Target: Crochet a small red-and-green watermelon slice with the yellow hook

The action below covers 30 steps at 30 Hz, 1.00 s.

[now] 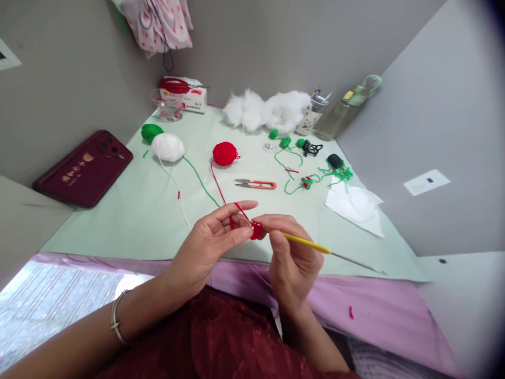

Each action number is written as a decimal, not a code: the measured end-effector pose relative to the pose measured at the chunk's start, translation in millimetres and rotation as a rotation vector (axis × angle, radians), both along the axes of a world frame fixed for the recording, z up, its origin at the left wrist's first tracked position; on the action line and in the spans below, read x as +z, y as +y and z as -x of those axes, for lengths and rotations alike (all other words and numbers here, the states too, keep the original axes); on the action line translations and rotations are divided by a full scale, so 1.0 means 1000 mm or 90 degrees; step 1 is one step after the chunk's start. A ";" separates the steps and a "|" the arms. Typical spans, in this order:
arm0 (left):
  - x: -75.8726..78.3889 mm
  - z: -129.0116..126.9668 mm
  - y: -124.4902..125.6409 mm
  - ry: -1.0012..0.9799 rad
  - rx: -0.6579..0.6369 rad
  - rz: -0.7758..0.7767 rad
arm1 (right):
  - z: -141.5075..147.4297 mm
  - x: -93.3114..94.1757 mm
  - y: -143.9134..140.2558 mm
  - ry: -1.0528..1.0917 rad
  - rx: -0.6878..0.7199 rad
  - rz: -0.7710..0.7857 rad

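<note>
My left hand [221, 231] pinches a small red crocheted piece [257, 230] between thumb and fingers. Red yarn runs over its raised index finger and back to the red yarn ball [224, 153] on the table. In my right hand [294, 258] is a yellow-handled crochet hook [305, 240], gripped like a pen. One end of the hook meets the red piece; the other metal end points out to the right. Exactly how the tip sits in the stitches is too small to tell. Orange thread snips [256, 184] lie just beyond my hands.
White [169, 147] and green yarn balls [151, 132] trail strands at left, near a maroon phone [84, 168]. White stuffing [266, 110], a pen cup [312, 116] and a bottle [347, 108] stand at the back. Green crocheted bits [285, 142] and white tissue [355, 208] lie right.
</note>
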<state>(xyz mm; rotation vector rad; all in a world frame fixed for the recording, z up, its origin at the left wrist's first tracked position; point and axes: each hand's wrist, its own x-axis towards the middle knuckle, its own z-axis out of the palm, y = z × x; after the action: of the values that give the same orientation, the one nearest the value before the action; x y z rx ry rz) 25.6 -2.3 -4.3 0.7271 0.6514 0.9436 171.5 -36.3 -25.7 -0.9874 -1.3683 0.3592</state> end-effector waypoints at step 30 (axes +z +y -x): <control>-0.004 0.000 0.004 0.004 0.040 -0.007 | -0.004 -0.005 0.003 0.000 -0.029 0.003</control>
<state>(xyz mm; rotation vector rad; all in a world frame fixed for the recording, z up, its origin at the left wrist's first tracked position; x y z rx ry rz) 25.7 1.7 -8.5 0.7227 0.6782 1.0044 175.7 -33.5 -30.8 -1.0203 -1.3430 0.3282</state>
